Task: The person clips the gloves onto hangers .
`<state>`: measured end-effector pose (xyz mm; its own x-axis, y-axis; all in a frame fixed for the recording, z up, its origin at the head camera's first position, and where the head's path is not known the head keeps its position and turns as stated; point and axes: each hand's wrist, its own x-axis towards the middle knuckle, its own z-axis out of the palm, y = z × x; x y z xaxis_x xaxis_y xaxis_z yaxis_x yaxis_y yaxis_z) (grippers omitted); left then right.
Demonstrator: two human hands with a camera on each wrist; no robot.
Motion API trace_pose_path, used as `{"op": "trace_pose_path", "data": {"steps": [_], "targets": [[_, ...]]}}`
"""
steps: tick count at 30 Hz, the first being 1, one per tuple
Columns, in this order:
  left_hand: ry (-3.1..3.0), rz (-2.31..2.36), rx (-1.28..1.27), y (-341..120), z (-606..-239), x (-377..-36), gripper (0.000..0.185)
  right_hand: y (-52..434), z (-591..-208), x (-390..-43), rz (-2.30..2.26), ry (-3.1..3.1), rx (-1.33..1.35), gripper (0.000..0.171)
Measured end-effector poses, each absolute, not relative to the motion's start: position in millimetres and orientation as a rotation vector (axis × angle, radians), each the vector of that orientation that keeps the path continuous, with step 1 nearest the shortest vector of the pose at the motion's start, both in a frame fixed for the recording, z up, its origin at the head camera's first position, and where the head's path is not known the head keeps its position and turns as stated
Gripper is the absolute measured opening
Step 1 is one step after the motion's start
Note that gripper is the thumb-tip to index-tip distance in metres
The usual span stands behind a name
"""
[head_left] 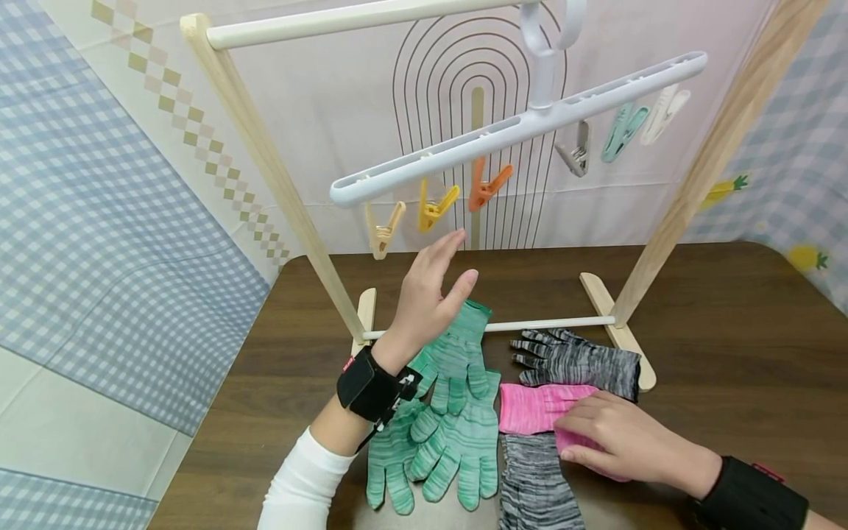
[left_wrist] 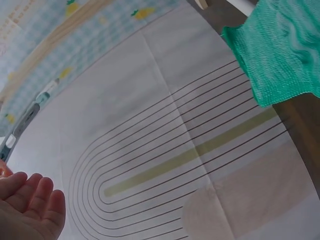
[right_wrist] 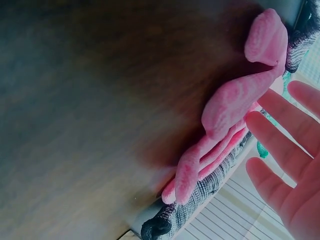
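Note:
My left hand (head_left: 430, 294) is raised with straight fingers and holds nothing. Its fingertips are just below a yellow clothespin (head_left: 433, 208) and an orange clothespin (head_left: 487, 187) on a white clip hanger (head_left: 457, 145). Several green knit gloves (head_left: 467, 442) lie in a pile under that forearm; a green cuff (left_wrist: 280, 55) also appears in the left wrist view. At the right, my right hand (head_left: 616, 434) lies over a pink glove (head_left: 533, 407), its fingers loosely extended. The right wrist view has these fingers (right_wrist: 280, 145) spread beside the pink glove (right_wrist: 230, 110).
The hanger hooks onto a wooden rack's top rod (head_left: 344, 23). It also carries beige (head_left: 383, 234), grey (head_left: 578, 153), teal (head_left: 623, 134) and white clothespins (head_left: 665, 115). Black-grey gloves lie behind (head_left: 583, 362) and in front (head_left: 538, 482) of the pink one on the brown table (head_left: 715, 338).

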<state>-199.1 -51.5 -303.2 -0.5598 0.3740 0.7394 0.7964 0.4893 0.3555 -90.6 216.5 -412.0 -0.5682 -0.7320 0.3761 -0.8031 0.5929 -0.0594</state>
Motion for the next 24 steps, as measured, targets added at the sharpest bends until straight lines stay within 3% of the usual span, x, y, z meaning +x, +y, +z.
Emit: {"op": "trace_pose_path", "data": {"steps": [24], "targets": [[-2.160, -1.195, -0.941, -46.8, -289.1, -199.9, 0.067, 221.1, -413.3, -95.4, 0.312, -2.488, 1.247, 0.025]]}}
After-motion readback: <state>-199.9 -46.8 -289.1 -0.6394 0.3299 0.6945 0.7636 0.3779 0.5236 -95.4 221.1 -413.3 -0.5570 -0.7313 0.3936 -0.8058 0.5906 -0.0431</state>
